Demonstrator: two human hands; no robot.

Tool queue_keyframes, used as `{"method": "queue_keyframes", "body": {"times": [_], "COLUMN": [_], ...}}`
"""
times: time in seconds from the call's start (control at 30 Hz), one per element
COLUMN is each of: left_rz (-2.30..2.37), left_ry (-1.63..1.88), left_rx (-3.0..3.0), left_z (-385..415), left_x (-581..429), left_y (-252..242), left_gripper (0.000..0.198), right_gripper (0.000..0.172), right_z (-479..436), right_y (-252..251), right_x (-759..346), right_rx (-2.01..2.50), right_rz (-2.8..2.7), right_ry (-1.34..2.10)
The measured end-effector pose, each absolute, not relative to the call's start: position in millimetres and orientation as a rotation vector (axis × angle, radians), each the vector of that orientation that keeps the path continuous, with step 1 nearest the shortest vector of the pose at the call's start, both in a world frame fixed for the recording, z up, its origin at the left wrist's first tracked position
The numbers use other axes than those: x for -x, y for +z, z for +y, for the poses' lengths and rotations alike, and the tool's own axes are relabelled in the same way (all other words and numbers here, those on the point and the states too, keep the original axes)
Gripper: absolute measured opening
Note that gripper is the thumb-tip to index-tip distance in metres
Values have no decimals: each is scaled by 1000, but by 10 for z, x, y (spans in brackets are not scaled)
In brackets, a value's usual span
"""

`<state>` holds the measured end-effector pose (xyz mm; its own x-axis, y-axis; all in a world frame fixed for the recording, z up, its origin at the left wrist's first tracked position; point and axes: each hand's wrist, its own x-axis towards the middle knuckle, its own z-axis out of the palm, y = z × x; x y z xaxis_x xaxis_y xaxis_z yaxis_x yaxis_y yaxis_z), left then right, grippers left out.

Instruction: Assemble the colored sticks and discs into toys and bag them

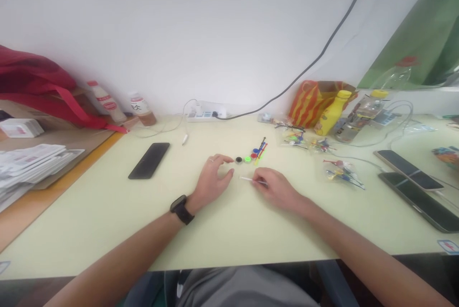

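My right hand (pixel 274 186) is closed around a thin white stick (pixel 245 179), whose pale end points left toward my other hand. My left hand (pixel 212 178), with a black watch (pixel 182 209) on its wrist, hovers with thumb and index finger apart and nothing visible between them. Just beyond those fingertips lies a small black round piece (pixel 238 159). A green round piece (pixel 247 159) sits beside it, then a red one (pixel 253 156) and a blue one (pixel 255 150). Several thin coloured sticks (pixel 262 150) lie together to their right.
A black phone (pixel 149 160) lies at left; two more phones (pixel 418 197) lie at right. Clear bags of coloured parts (pixel 343 173) are on the right side. Along the wall stand a power strip (pixel 204 115), a striped bag (pixel 304 104), a yellow bottle (pixel 332 115) and other bottles.
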<state>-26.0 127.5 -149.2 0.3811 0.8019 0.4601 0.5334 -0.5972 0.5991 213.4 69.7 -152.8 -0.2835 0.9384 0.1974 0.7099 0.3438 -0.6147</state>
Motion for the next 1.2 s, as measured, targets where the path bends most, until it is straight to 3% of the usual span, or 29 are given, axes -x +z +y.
{"method": "queue_keyframes", "body": {"times": [0.3,0.63,0.77,0.9,1.07,1.2], "left_rz": [1197,1064,1094,994,901,821], "left_ry": [851,687,647,608,611,680], "left_rx": [-2429,-2671,-2691,-2781,-2794,-2743], "left_z": [1396,1256,1234,1243,1231,1203], "left_x": [387,315,313,323,308,288], "left_y": [-1602,-1537,-1524,-1515,-1488,-1459], "left_gripper": [52,54,56,60,65,57], "right_gripper": [7,5,16,24,51,58], "right_z": [865,881,897,838,746,804], "right_y": [-1525,-1509,-1493,-1471,-1541,-1649], "right_x": [-2927,-3244,-3128,-2834,-2507,-2455], "right_rx": [1921,2242,1888,1560,1476,1523], "right_rz": [-1952,-1842,-1883,-1938,-2179,-2234], "right_ry": [323,32,-78,98,308,311]}}
